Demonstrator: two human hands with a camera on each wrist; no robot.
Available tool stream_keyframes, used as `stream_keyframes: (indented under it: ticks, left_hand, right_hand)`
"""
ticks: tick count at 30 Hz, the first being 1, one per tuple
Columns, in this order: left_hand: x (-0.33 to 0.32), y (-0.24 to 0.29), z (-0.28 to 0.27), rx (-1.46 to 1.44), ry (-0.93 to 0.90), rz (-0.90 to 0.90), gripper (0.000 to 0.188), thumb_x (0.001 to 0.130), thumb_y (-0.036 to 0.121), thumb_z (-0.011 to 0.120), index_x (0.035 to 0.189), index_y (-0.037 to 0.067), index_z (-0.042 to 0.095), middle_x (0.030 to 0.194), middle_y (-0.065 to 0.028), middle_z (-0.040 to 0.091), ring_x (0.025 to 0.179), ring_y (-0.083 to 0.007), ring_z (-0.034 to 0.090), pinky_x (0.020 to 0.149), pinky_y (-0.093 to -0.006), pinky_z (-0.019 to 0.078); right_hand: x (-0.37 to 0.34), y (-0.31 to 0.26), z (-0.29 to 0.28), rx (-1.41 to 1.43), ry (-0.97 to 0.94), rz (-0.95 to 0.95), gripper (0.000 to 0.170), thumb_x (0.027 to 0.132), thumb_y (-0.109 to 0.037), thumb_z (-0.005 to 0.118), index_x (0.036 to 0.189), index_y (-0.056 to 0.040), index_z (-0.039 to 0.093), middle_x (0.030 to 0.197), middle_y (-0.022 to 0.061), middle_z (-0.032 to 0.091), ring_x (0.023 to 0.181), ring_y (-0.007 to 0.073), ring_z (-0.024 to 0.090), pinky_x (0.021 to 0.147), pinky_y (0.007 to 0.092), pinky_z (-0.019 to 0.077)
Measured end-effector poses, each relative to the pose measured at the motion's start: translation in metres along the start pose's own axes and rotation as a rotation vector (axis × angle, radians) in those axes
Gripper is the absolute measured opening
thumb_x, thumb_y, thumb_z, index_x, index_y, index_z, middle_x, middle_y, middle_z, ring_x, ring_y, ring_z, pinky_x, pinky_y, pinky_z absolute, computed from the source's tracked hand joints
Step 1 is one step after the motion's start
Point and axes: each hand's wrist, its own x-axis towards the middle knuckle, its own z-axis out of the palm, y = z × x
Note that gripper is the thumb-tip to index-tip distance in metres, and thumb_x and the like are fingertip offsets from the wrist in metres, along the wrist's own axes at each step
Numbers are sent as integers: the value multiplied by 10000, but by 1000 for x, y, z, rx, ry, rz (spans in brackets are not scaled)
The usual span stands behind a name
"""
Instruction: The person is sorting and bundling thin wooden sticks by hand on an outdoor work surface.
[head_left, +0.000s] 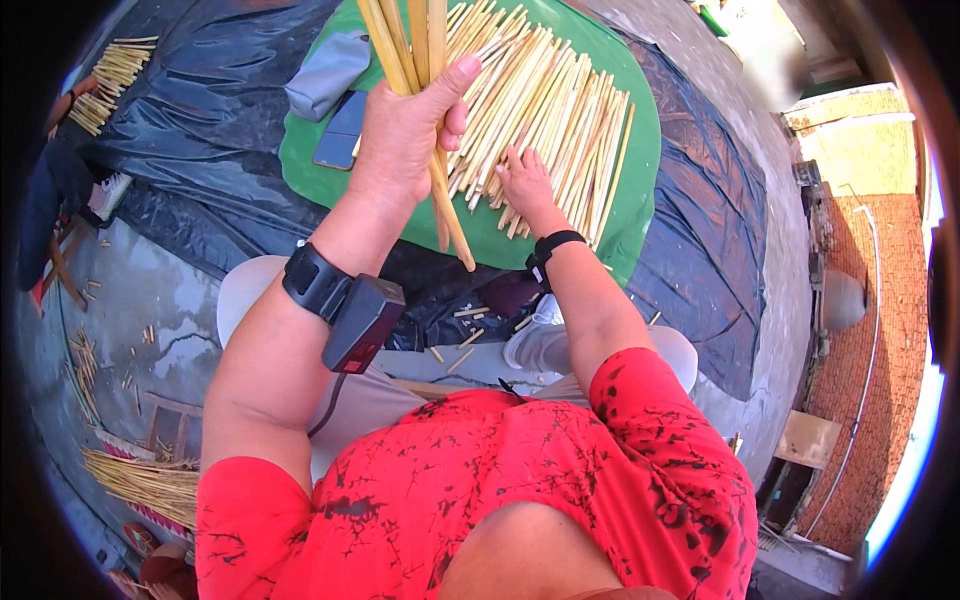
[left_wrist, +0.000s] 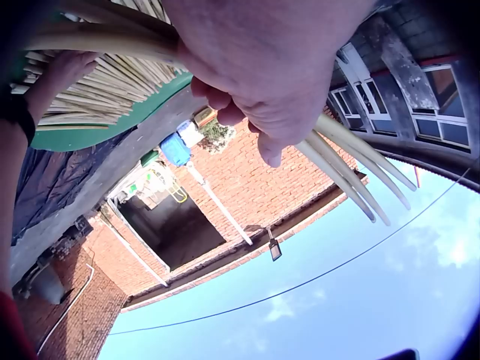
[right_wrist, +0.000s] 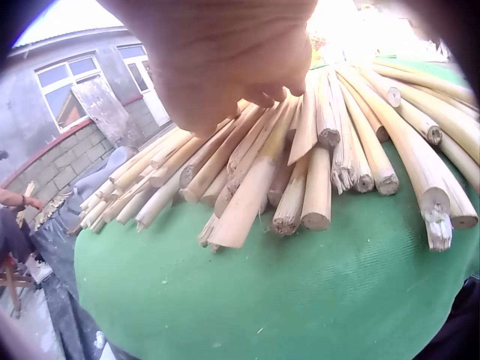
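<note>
Several pale sticks (head_left: 421, 45) are gripped in my left hand (head_left: 408, 135), raised over the near left part of the green mat; its fingers wrap round them and the thumb lies across. In the left wrist view the stick ends (left_wrist: 352, 169) fan out past the hand (left_wrist: 262, 60). My right hand (head_left: 527, 185) rests on the near part of a wide pile of similar sticks (head_left: 560, 110), fingers slightly spread. The right wrist view shows the hand (right_wrist: 225, 64) over the cut ends (right_wrist: 307, 187), its fingertips low among the sticks and partly hidden.
A phone (head_left: 340, 130) and a grey pouch (head_left: 328, 75) lie on the mat (head_left: 640, 170), left of the pile. Dark plastic sheeting (head_left: 190, 130) spreads underneath. Another person's hand (head_left: 88, 86) is by a smaller stick pile at the far left. Stick pieces (head_left: 466, 336) litter the ground near my feet.
</note>
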Motion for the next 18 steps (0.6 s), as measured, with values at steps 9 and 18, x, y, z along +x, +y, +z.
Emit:
stream_keyframes:
  ticks: [9,18]
  left_hand:
    - [0,0,0,-11,15,-29,259,787,278,659,751,66,515,505,-12,463,407,-86,406,415,-214,357]
    - [-1,0,2,-33,12,-61,265,790,290,654,783,63,516,512,-12,459,411,-85,407,416,-214,356]
  right_hand:
    - [14,3,2,40,0,213,534,874,-423,404,1174,19,406,1266,302,337,1205,405,317,985,438,282]
    - [52,28,-12,-129,-239,86,586,869,-438,392,1267,-11,345,1386,198,239,1279,344,240,1009,475,246]
